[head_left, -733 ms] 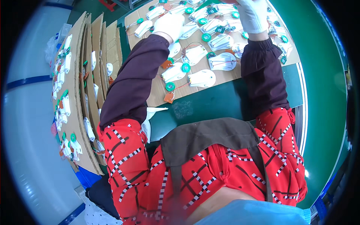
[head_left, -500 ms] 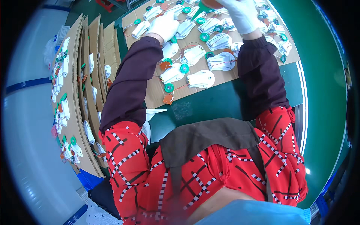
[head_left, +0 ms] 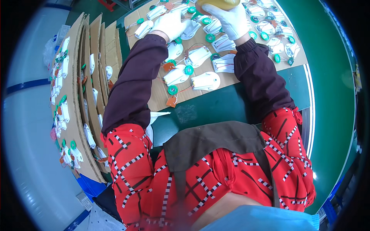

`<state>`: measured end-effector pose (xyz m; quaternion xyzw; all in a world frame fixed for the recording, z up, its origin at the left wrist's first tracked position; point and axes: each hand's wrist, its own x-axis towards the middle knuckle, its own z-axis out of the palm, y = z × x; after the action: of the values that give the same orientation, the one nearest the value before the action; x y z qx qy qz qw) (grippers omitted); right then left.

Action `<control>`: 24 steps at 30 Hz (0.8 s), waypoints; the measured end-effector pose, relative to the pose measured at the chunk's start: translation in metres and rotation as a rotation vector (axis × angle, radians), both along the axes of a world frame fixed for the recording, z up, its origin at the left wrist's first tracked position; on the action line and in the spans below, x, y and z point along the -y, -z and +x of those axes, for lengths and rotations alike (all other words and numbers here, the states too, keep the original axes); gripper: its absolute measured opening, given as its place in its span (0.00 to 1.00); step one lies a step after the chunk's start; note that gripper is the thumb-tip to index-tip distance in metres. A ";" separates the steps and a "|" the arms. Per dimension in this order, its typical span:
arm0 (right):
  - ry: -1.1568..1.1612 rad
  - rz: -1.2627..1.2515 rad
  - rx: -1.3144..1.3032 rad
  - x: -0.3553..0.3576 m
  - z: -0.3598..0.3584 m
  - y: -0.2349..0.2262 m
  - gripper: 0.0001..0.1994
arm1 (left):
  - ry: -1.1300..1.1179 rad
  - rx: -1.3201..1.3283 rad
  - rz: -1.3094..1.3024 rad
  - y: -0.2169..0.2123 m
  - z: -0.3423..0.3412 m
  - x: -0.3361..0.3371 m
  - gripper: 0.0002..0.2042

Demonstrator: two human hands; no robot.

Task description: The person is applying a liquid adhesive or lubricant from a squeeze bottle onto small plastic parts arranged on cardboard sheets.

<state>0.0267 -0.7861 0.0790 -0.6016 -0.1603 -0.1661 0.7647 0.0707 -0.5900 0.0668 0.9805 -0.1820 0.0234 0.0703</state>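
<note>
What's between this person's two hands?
In the head view, white casings and green discs lie on cardboard between the left hand and right hand.

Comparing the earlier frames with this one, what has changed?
The right hand has moved left, carrying the rounded amber object, now more in view at the top edge. No release is visible. The left hand stays near the cardboard sheet's upper left; the nearer white housings stay put.
</note>
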 end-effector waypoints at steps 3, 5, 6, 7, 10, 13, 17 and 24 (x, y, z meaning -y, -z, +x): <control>-0.048 0.063 0.024 0.004 -0.001 -0.001 0.27 | 0.011 -0.050 0.038 -0.004 -0.001 0.012 0.25; -0.030 0.092 -0.011 0.002 -0.002 -0.002 0.27 | -0.023 -0.132 0.107 -0.002 -0.001 0.014 0.27; -0.032 0.091 -0.012 0.002 -0.002 -0.003 0.27 | -0.011 -0.083 0.130 0.002 0.001 0.013 0.26; -0.027 0.082 -0.003 0.002 -0.001 -0.002 0.27 | 0.001 -0.037 0.152 0.004 0.000 0.013 0.26; -0.020 0.054 0.001 0.002 -0.002 -0.003 0.27 | 0.019 -0.018 0.206 0.005 0.003 0.014 0.25; -0.028 0.035 -0.011 0.002 -0.002 -0.005 0.27 | 0.028 0.065 0.233 0.006 0.003 0.014 0.24; -0.063 0.036 -0.020 0.002 -0.003 -0.006 0.26 | -0.006 -0.044 0.225 0.000 0.001 0.018 0.23; -0.018 -0.105 -0.052 0.001 -0.010 -0.008 0.25 | -0.053 -0.070 0.226 -0.003 -0.008 0.023 0.27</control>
<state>0.0172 -0.7868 0.0868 -0.6436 -0.1542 -0.1346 0.7375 0.0631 -0.6133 0.0695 0.9868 -0.1551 -0.0298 -0.0351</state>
